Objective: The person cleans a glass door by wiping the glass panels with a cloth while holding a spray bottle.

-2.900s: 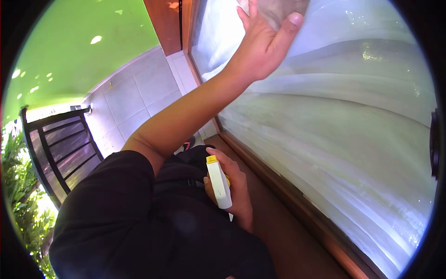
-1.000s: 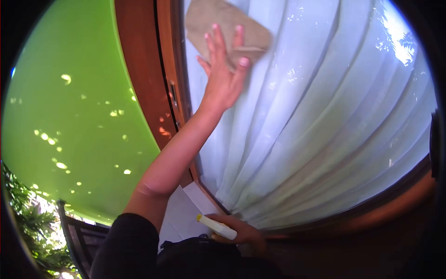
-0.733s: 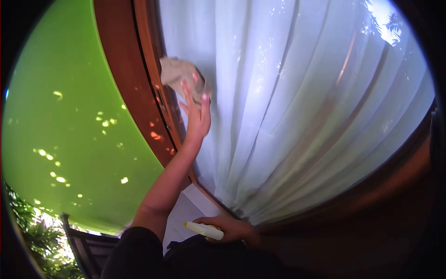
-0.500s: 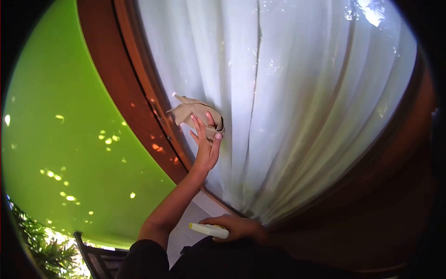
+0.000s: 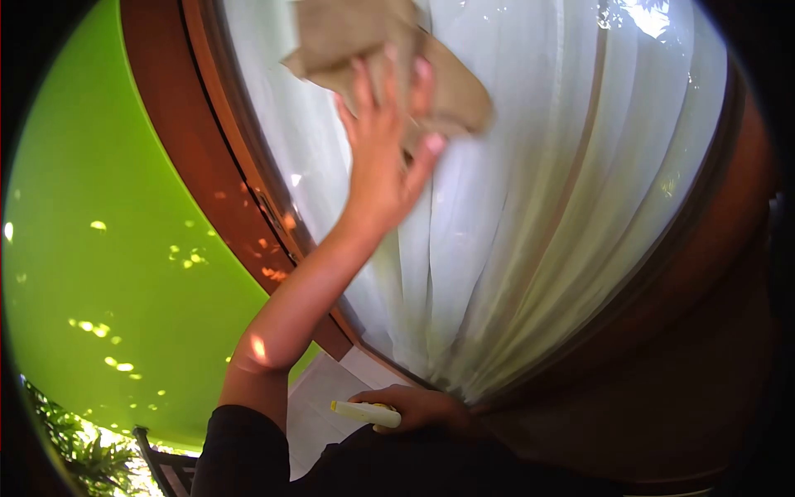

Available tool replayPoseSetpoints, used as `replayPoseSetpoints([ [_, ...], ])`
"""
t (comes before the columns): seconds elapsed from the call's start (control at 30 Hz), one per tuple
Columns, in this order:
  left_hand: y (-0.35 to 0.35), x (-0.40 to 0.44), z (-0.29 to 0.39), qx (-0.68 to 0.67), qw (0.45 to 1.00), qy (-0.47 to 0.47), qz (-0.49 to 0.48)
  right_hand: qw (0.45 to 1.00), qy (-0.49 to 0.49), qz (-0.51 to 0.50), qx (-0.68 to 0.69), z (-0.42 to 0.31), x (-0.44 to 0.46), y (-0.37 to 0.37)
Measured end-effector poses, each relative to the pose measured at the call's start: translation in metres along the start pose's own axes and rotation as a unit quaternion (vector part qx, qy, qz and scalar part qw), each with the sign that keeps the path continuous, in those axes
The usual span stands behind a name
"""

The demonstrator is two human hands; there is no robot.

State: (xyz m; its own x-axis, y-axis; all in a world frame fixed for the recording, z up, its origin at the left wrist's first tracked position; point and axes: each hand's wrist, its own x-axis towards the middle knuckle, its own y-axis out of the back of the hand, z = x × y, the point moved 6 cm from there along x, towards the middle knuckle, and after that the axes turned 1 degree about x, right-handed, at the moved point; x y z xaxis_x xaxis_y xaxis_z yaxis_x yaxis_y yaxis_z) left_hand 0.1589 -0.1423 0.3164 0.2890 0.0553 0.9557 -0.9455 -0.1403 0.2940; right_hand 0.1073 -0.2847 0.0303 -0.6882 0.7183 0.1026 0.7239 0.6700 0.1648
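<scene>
My left hand (image 5: 383, 153) is raised against the glass door or window (image 5: 513, 215), fingers spread over a crumpled sheet of brown paper (image 5: 352, 37). It holds the paper flat to the pane; the paper's edges are blurred by motion. Low down, close to my body, my right hand (image 5: 431, 407) is closed around what looks like a spray bottle (image 5: 364, 412). Only its white head with a yellow tip shows; the rest is hidden by the hand and my dark clothing.
Behind the pane hangs a white curtain (image 5: 530, 273). A reddish-brown frame (image 5: 166, 91) with a latch edges it at left, beside a bright green wall (image 5: 99, 207). Pale tiles (image 5: 319, 406) lie below. A dark chair (image 5: 161, 464) and plants (image 5: 74, 439) are at lower left.
My left hand has moved up the pane, slightly to the right, taking the brown paper along; the paper looks more spread out. My right hand stays low with the spray bottle, tilted slightly differently.
</scene>
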Motion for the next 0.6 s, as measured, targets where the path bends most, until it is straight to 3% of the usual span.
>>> replayPoseSetpoints([
  [0.13,-0.035,-0.094,0.024,0.115,0.966,-0.153,-0.171,0.999,-0.03,0.019,-0.026,0.008,-0.003,-0.001],
  [0.17,-0.034,-0.105,0.03,-0.014,0.976,-0.13,-0.174,0.998,-0.044,0.02,-0.033,0.009,-0.003,0.0],
  [0.27,-0.062,-0.144,0.005,0.104,0.897,-0.157,-0.4,0.998,-0.041,0.031,-0.025,0.015,-0.003,0.0],
  [0.3,-0.052,-0.121,0.008,0.074,0.873,-0.053,-0.479,0.998,-0.031,0.033,-0.031,0.013,-0.004,0.0],
  [0.4,-0.011,-0.065,0.009,0.169,0.965,-0.149,-0.134,0.998,-0.023,0.041,-0.038,0.008,-0.004,-0.002],
  [0.47,0.014,-0.026,-0.011,0.045,0.997,-0.052,0.041,0.997,-0.051,0.046,-0.034,0.007,-0.004,-0.001],
  [0.6,0.037,0.015,-0.079,0.03,0.988,0.061,0.142,0.997,-0.06,0.034,-0.022,0.0,-0.003,0.003],
])
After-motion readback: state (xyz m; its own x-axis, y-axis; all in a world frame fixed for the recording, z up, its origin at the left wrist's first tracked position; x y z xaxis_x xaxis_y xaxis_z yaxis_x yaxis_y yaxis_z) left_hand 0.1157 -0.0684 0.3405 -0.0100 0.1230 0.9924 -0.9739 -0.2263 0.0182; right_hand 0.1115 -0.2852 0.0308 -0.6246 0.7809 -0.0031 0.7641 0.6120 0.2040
